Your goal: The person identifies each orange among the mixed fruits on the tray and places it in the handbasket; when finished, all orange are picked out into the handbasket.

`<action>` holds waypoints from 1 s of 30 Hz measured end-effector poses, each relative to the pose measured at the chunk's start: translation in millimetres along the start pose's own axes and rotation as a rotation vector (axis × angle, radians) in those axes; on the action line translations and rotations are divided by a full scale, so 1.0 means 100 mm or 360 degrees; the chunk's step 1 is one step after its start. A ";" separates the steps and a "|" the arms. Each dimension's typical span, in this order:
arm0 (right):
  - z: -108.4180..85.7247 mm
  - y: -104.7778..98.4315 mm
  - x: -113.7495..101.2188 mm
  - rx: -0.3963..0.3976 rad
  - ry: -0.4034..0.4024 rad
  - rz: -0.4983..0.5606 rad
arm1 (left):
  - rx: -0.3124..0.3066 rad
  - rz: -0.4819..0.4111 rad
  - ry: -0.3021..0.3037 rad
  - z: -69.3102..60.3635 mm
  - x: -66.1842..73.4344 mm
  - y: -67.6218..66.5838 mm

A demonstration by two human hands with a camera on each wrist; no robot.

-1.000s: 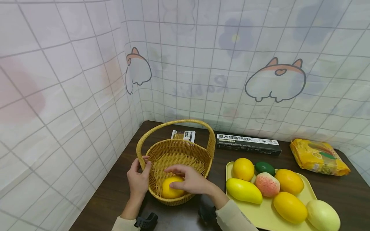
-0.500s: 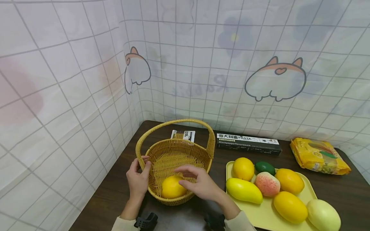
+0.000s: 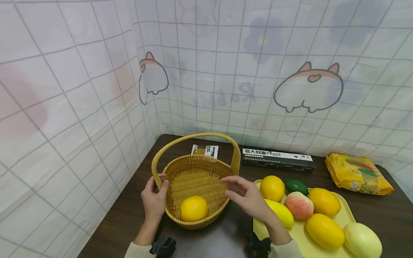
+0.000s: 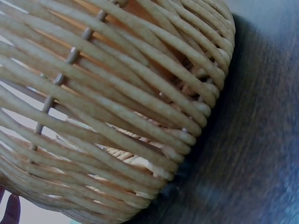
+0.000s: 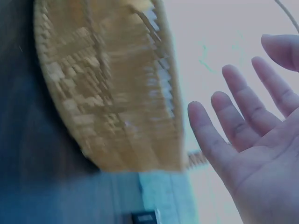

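A woven wicker basket (image 3: 200, 179) with a tall arched handle stands on the dark table. One rounded yellow-orange fruit, its exact kind unclear, lies at the basket's near side; call it the yellow fruit (image 3: 194, 209). My left hand (image 3: 155, 196) grips the basket's left side where the handle meets the rim, thumb on the inside. In the left wrist view the woven basket wall (image 4: 107, 93) fills most of the picture. Over the basket's right rim hovers my right hand (image 3: 246, 197), holding nothing. Its fingers (image 5: 245, 114) are spread and relaxed in the right wrist view.
On the right, a yellow tray (image 3: 262, 233) bears several fruits, among them a peach (image 3: 299, 205), a green fruit (image 3: 296, 187) and a mango (image 3: 282, 214). Behind stand a pasta box (image 3: 277, 160), a yellow packet (image 3: 358, 174) and a small packet (image 3: 204, 151). Patterned cloth walls close the back and left.
My right hand has let go of the yellow fruit in the basket and moved right, out to the rim. The left hand keeps its hold on the basket.
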State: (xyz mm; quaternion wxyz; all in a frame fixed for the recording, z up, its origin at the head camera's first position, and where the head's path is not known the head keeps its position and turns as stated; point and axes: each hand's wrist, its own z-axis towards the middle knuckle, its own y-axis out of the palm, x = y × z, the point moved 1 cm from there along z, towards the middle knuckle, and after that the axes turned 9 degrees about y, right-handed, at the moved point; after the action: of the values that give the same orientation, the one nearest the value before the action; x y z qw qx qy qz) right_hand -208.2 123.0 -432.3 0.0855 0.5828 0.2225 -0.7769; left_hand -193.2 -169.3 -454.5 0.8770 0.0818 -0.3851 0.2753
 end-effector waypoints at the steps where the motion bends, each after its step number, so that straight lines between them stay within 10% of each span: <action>1: -0.01 -0.06 -0.01 0.0015 0.0002 0.0009 | -0.0003 -0.0003 0.0000 0.00 0.01 0.00; 30: -0.41 -0.97 -0.01 0.0661 0.0197 -0.0321 | -0.0011 -0.0019 0.0005 0.00 0.01 -0.02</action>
State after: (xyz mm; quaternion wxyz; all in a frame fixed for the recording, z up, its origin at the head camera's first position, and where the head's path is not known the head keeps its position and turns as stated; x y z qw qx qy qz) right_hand -210.5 227.5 -416.8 -0.1280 0.6092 0.1200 -0.7734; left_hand -191.9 -170.4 -453.9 0.8796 0.0806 -0.3841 0.2687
